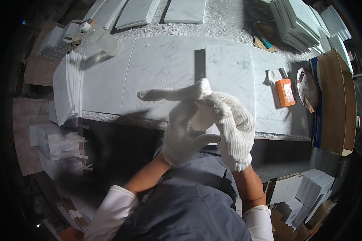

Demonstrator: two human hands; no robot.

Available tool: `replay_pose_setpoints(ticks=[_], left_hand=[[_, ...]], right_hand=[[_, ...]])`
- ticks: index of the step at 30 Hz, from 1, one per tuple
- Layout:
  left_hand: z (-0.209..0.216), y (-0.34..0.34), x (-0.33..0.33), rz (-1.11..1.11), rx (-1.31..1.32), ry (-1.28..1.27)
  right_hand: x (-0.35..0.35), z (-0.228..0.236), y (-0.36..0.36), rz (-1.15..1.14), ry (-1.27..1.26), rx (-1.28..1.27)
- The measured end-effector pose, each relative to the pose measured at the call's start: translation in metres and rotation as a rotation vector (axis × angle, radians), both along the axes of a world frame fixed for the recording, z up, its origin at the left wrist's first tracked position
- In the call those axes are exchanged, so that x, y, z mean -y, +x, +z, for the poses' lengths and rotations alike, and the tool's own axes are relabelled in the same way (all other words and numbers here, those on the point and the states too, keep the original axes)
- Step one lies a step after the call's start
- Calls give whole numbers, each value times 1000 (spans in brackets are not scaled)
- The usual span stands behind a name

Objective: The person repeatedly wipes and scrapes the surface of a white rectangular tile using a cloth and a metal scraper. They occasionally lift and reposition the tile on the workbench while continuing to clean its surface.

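Note:
Both hands wear white knitted gloves and meet in front of my body, above the near edge of the marble slabs. My left hand (180,134) faces me with its thumb stretched to the right, apart from the fingers. The curled fingers of my right hand (236,130) pinch the white knit of the glove (205,89) at the top of the left hand. From there a long strip of knit with a greyish tip reaches left; whether a finger fills it I cannot tell. Beneath the hands lies a white marble slab (231,68) with grey veins, slightly raised above its neighbours.
An orange block (285,92) lies at the right beside a round dish (307,86) and an open cardboard box (336,104). Upright thin slabs (66,88) lean at the left; a clear container (105,43) stands behind them. Rubble and stacked slabs (295,24) occupy the back.

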State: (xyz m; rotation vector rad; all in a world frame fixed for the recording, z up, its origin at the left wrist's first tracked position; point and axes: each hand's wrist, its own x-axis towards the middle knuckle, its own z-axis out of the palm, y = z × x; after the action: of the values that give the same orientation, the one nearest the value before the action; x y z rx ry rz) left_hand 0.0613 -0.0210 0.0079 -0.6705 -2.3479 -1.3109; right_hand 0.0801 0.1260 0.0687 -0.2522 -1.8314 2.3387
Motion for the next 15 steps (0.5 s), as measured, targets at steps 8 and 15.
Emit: replay_pose_setpoints(ticks=[8,15], left_hand=[[41,-2,-1,-193,343,-25],[39,-18,6,-378,563,-7]], right_hand=[[-10,14,-2,27,106,-81],[-10,18,2,83,72,-134]])
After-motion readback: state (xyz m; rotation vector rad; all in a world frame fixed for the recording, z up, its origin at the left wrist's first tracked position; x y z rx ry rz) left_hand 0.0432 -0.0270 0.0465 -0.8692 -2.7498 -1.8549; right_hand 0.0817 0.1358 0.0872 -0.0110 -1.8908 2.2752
